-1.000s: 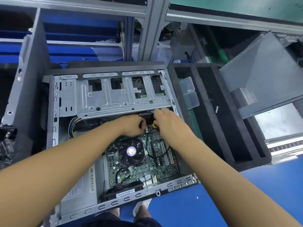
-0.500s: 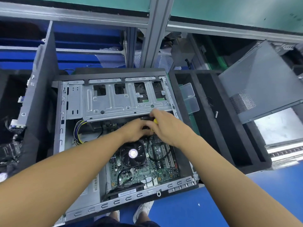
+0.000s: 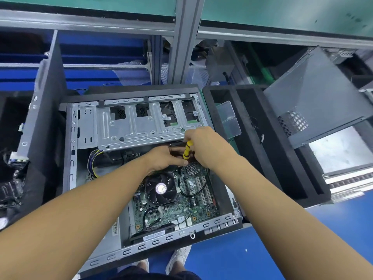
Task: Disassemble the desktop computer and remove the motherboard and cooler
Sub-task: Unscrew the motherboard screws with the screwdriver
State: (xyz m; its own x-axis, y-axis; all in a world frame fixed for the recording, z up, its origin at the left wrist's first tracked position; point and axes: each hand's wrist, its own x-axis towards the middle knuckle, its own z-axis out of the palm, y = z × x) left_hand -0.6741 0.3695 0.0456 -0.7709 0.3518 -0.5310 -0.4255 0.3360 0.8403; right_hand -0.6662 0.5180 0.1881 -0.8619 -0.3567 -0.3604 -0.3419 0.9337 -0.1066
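Right hand [image 3: 205, 146]: wraps the yellow-and-black plastic screwdriver [image 3: 187, 150], long axis steep, tip down at the far edge of the flat green motherboard [image 3: 181, 207].
Left hand [image 3: 163, 158]: rests just left of the tip, fingers drawn together; cannot tell whether pinching anything.
Black round fan cooler [image 3: 160, 187]: sits on the board, just near of the left hand.
Silver sheet-metal drive cage [image 3: 133, 126]: overhangs the far side, probably limits lift room; more room toward the near side.
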